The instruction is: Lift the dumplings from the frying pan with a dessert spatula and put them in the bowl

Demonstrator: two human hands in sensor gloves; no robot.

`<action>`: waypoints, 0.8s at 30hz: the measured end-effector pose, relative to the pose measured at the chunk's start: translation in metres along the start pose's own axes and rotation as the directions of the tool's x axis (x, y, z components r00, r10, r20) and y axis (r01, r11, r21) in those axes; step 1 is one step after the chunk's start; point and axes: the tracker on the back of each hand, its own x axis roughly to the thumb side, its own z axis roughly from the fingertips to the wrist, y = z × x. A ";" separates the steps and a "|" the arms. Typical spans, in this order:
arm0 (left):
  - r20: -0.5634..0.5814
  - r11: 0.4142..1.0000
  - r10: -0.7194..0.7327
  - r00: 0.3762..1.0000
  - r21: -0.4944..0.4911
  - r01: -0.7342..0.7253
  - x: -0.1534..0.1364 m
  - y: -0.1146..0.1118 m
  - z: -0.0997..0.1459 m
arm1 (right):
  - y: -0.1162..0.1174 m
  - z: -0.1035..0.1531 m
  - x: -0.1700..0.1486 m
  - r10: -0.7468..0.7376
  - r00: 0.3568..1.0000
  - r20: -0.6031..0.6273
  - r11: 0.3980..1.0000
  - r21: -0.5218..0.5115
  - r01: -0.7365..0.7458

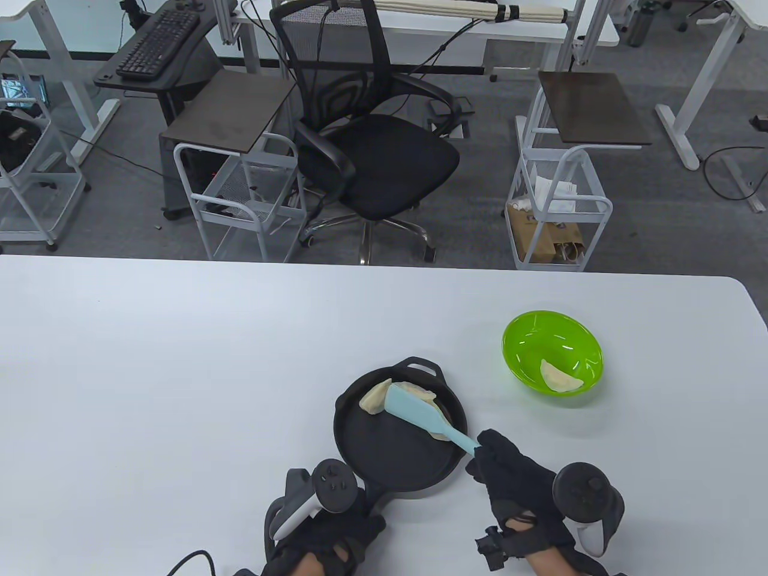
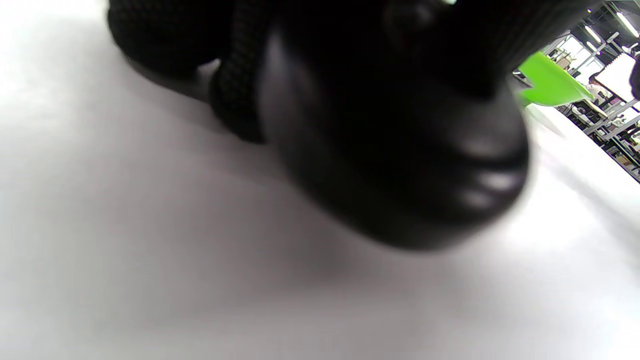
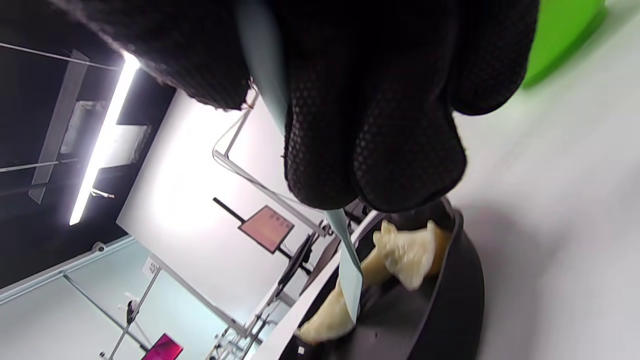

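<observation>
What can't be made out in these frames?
- Left hand grip on the frying pan handle: its tracker covers the fingers in the table view; the left wrist view is blurred black.
- Dumpling count in the pan: the spatula blade overlaps them in both the table and right wrist views.
- Whether the blade is under a dumpling: hidden by the blade itself.
- Bowl contents beyond one dumpling: the wrist views crop it.

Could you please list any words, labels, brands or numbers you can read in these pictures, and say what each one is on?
No text can be read in any view.
Paper bag in the wire cart behind the table: a dark mark, too small to read.
Keyboard: key legends too small.
Reddish wall screens: content blurred.
Frying pan, spatula, bowl: no markings show.
</observation>
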 end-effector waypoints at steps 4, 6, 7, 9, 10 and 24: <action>0.001 1.000 -0.020 1.000 0.000 0.020 0.004 -0.001 0.000 | 0.010 -0.003 -0.014 -0.146 0.980 -0.133 0.982 0.098 0.160; 0.004 1.000 -0.013 1.000 -0.004 0.013 0.004 -0.001 -0.001 | 0.011 -0.004 -0.020 -0.222 0.956 -0.191 0.959 0.134 0.249; 0.004 1.000 -0.009 1.000 -0.004 0.009 0.004 -0.001 -0.001 | 0.011 -0.004 -0.021 -0.254 0.944 -0.209 0.952 0.119 0.282; 0.006 1.000 -0.015 1.000 -0.002 0.015 0.005 -0.001 -0.001 | 0.011 -0.006 -0.022 -0.250 0.940 -0.233 0.951 0.124 0.284; 0.006 1.000 -0.014 1.000 -0.001 0.014 0.005 -0.001 -0.001 | 0.011 -0.005 -0.022 -0.236 0.942 -0.238 0.953 0.131 0.272; 0.020 1.000 -0.009 1.000 -0.011 0.009 0.007 -0.003 -0.001 | 0.027 -0.005 -0.026 -0.273 0.917 -0.292 0.923 0.191 0.335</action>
